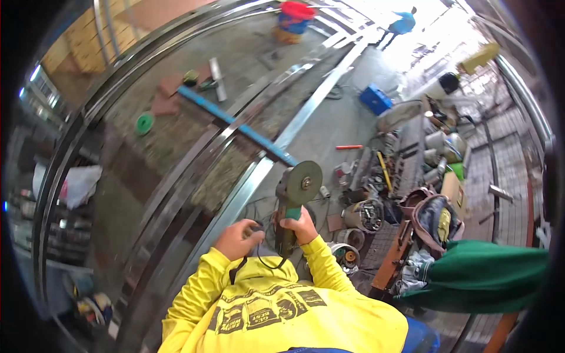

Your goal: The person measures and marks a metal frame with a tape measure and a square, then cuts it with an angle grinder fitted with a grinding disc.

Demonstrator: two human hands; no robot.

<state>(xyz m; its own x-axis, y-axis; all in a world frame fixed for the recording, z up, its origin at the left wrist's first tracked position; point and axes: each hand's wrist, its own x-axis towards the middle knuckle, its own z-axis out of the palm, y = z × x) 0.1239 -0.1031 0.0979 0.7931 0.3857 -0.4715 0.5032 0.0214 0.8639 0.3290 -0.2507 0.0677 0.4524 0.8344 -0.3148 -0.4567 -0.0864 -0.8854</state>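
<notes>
My right hand (pixel 302 226) is wrapped around the body of an angle grinder (pixel 289 210), held upright in front of my chest. Its round grey disc (pixel 306 180) faces me at the top. To the left, my left hand (pixel 236 240) is closed, thumb and fingers pinched around a small dark piece (pixel 256 227) that I cannot identify. A thin black cord (pixel 272 267) loops from near that hand below the grinder. Just beyond both hands run long shiny metal tubes (pixel 250 179), with a blue bar (pixel 235 123) lying across them.
Buckets of hardware (pixel 366 215) and scattered tools crowd the floor at right. A green cloth (pixel 482 276) hangs at lower right, near an orange beam (pixel 393 253). Farther off are a blue box (pixel 375 99), a red and blue bucket (pixel 295 19) and a person in blue (pixel 402 23).
</notes>
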